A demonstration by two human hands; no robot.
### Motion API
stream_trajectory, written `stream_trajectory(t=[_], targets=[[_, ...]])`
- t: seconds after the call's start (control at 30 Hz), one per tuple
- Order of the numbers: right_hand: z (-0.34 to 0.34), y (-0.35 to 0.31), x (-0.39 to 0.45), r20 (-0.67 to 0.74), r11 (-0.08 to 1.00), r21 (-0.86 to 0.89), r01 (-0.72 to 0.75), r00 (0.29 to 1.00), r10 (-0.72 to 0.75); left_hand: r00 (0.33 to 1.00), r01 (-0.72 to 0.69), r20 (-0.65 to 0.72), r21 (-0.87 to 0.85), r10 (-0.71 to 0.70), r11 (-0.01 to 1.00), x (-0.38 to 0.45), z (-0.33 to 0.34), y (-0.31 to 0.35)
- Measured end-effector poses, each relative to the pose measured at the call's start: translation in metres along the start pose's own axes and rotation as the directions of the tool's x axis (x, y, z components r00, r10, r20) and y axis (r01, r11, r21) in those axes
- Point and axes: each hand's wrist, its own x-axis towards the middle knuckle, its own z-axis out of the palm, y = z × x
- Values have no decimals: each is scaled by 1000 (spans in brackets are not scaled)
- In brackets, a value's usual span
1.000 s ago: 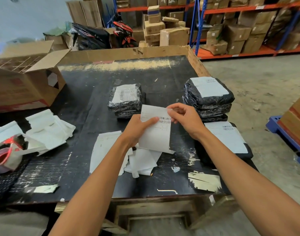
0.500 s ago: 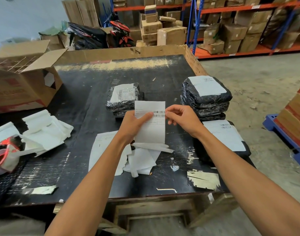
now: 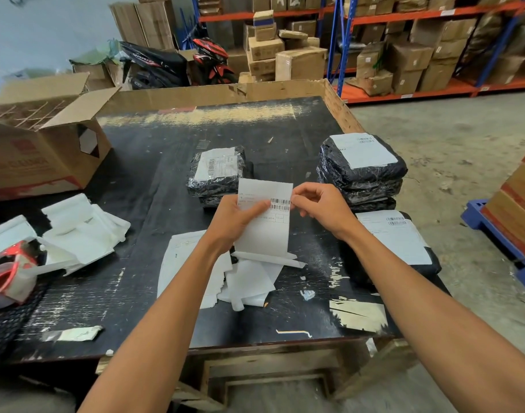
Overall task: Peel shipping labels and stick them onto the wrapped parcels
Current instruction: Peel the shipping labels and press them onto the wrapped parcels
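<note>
The label (image 3: 265,217) is held upright above the table (image 3: 142,204), left hand (image 3: 235,220) gripping its left edge with thumb across the face, right hand (image 3: 320,208) pinching the right edge, apparently to start the backing, parcels (image 3: 362,171) lying just beyond.
</note>
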Motion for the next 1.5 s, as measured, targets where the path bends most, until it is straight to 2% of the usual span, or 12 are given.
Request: stream_trajectory(t=[0.47,0.57,0.7,0.77,0.97,1.1,1.2,1.23,1.3,1.37,1.43,1.5], targets=[[-6,3,0,105,1000,-15,17,994,-16,995,81,52,-9,-81,997,0,-9,-2],[-7,2,-1,160,998,65,-7,987,-4,986,152,89,-89,-144,984,-1,-9,-2],[-4,1,-2,241,944,316,-95,970,18,964,243,161,-208,-212,947,-3,-8,-5],[-3,0,-2,272,913,387,-130,962,22,955,267,198,-256,-219,929,-4,-6,-5],[-3,-1,-2,322,898,408,-164,946,27,940,306,245,-296,-237,905,-5,-5,-3],[-2,0,-1,270,911,386,-147,962,41,939,318,218,-260,-266,912,-1,-5,-5],[-1,1,1,154,946,311,-91,987,45,974,225,32,-34,-224,974,7,3,-5],[0,1,1,122,956,282,-80,991,47,984,172,-65,78,-167,982,8,7,-5],[3,1,2,73,967,245,-70,996,53,977,16,-213,226,33,974,11,12,-4],[5,0,2,43,971,230,-64,998,56,965,-139,-186,235,184,962,13,16,1],[6,0,3,23,980,198,-35,999,32,973,-206,-67,181,221,962,13,20,9],[6,0,4,11,988,153,-5,1000,3,974,-222,-7,132,224,966,12,24,14]])
